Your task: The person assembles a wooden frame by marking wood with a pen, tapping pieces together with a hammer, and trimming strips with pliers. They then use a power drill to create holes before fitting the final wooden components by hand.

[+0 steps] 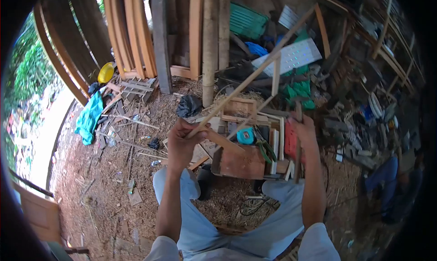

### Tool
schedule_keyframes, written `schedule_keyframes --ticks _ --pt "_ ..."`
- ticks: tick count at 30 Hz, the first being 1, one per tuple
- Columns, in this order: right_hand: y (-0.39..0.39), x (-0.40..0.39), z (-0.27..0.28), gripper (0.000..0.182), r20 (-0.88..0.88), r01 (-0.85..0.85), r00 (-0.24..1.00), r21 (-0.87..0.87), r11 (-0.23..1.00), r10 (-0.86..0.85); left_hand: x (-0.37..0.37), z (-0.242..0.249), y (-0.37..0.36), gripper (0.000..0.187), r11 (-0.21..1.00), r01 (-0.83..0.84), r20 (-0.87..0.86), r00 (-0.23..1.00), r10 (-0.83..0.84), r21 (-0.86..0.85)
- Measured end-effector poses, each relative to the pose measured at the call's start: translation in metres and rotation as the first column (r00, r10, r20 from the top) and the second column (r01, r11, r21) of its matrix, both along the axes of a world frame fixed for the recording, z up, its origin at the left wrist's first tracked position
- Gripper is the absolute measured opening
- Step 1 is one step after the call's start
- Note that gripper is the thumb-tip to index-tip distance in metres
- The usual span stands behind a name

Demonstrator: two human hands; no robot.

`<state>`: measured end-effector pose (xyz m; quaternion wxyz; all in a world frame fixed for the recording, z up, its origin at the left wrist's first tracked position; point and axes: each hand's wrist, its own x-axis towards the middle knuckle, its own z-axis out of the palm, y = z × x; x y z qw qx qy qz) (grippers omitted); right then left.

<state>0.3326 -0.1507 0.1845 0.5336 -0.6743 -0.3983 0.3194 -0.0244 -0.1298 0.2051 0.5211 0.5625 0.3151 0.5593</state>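
My left hand [183, 140] is closed around the corner of a light wooden frame [246, 89], made of thin strips and held up at a slant. One long strip reaches away to the upper right, and a short piece points down to the right from my fingers. In my right hand [304, 129] I grip a hammer [298, 157] by its handle, with the head upward and apart from the frame. Between my knees and the frame stands a wooden block [241, 163]. A turquoise tape measure [246, 135] and green-handled pliers [265, 150] lie behind it.
A red object [290, 140] sits beside my right hand. Bamboo posts [209, 47] and upright planks [132, 33] stand ahead. Scrap wood, a black bag [189, 106] and a teal cloth [91, 117] litter the shavings-covered floor. Another person's leg [381, 176] shows at right.
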Motion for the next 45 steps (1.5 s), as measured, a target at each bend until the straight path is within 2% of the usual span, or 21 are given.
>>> schedule_keyframes --ticks 2,4,6,7,9,10,12,13,17,19,22,24,25,26,28,29,30,32,35,41,45 --pt "0.003 -0.006 -0.012 0.021 -0.273 -0.133 0.955 -0.044 0.99 0.116 0.002 0.008 -0.005 0.025 0.999 -0.033 -0.059 0.998 0.034 0.018" --pt "0.003 -0.037 -0.02 0.022 -0.034 -0.283 0.959 -0.155 0.947 0.281 0.003 0.011 -0.008 0.025 1.0 0.0 -0.084 0.997 -0.001 -0.01" --pt "0.008 -0.057 -0.06 0.027 0.16 -0.431 0.899 0.158 0.888 0.408 0.002 0.015 -0.017 0.025 0.998 -0.004 -0.044 0.999 0.002 -0.064" --pt "0.006 -0.067 -0.071 0.027 0.147 -0.428 0.901 0.154 0.891 0.407 0.001 0.011 -0.017 0.025 0.998 -0.023 -0.073 0.997 0.019 -0.061" --pt "0.002 -0.081 -0.088 0.028 0.369 -0.615 0.775 0.259 0.745 0.512 -0.002 0.004 -0.018 0.025 0.996 -0.031 -0.106 0.994 0.021 -0.087" --pt "-0.002 -0.085 -0.094 0.028 0.366 -0.62 0.771 0.25 0.743 0.521 -0.003 -0.002 -0.018 0.025 0.994 -0.04 -0.131 0.991 0.026 -0.106" --pt "-0.01 -0.092 -0.104 0.027 0.561 -0.609 0.635 -0.058 0.791 0.53 -0.003 -0.018 -0.016 0.026 0.989 -0.022 -0.093 0.996 0.008 -0.147" --pt "-0.014 -0.098 -0.098 0.025 0.546 -0.595 0.623 -0.135 0.793 0.56 -0.004 -0.023 -0.016 0.026 0.988 -0.019 -0.102 0.995 0.003 -0.155" --pt "-0.005 -0.102 -0.135 0.023 0.561 -0.632 0.582 -0.143 0.762 0.588 -0.013 -0.038 -0.015 0.026 0.987 -0.029 -0.127 0.992 0.009 -0.16" --pt "-0.002 -0.11 -0.13 0.028 0.596 -0.604 0.502 -0.277 0.747 0.627 -0.018 -0.041 -0.016 0.026 0.986 -0.037 -0.121 0.993 0.017 -0.162" --pt "-0.001 -0.119 -0.131 0.032 0.581 -0.606 0.552 -0.214 0.766 0.598 -0.024 -0.043 -0.022 0.026 0.981 -0.1 -0.167 0.983 0.072 -0.164" --pt "0.004 -0.121 -0.134 0.033 0.569 -0.621 0.546 -0.217 0.753 0.614 -0.021 -0.042 -0.025 0.024 0.98 -0.137 -0.166 0.98 0.112 -0.147" --pt "0.007 -0.121 -0.135 0.033 0.564 -0.632 0.541 -0.217 0.744 0.625 -0.017 -0.039 -0.029 0.021 0.971 -0.209 -0.248 0.953 0.175 -0.119" --pt "0.008 -0.121 -0.137 0.033 0.558 -0.637 0.537 -0.223 0.738 0.633 -0.015 -0.038 -0.031 0.021 0.968 -0.215 -0.251 0.951 0.179 -0.127" --pt "0.009 -0.121 -0.138 0.037 0.653 -0.634 0.487 -0.193 0.749 0.58 -0.011 -0.038 -0.03 0.019 0.965 -0.259 -0.404 0.88 0.249 0.031" --pt "0.009 -0.122 -0.139 0.037 0.647 -0.638 0.485 -0.199 0.744 0.588 -0.01 -0.044 -0.028 0.018 0.962 -0.259 -0.33 0.904 0.272 0.084" --pt "0.008 -0.121 -0.139 0.038 0.669 -0.621 0.478 -0.202 0.758 0.57 -0.007 -0.039 -0.031 0.018 0.962 -0.26 -0.333 0.903 0.271 0.079" --pt "0.006 -0.12 -0.138 0.04 0.687 -0.6 0.47 -0.211 0.771 0.554 0.001 -0.021 -0.042 0.019 0.943 -0.3 -0.545 0.771 0.33 0.146" --pt "0.006 -0.119 -0.137 0.042 0.675 -0.631 0.487 -0.166 0.758 0.554 0.007 -0.02 -0.046 0.017 0.933 -0.296 -0.538 0.762 0.359 0.204" --pt "0.003 -0.118 -0.138 0.04 0.692 -0.63 0.488 -0.142 0.764 0.532 0.007 -0.036 -0.046 0.018 0.929 -0.332 -0.491 0.79 0.367 0.161" --pt "0.004 -0.115 -0.144 0.037 0.701 -0.644 0.469 -0.145 0.751 0.537 0.013 -0.024 -0.057 0.019 0.923 -0.338 -0.542 0.749 0.381 0.183"
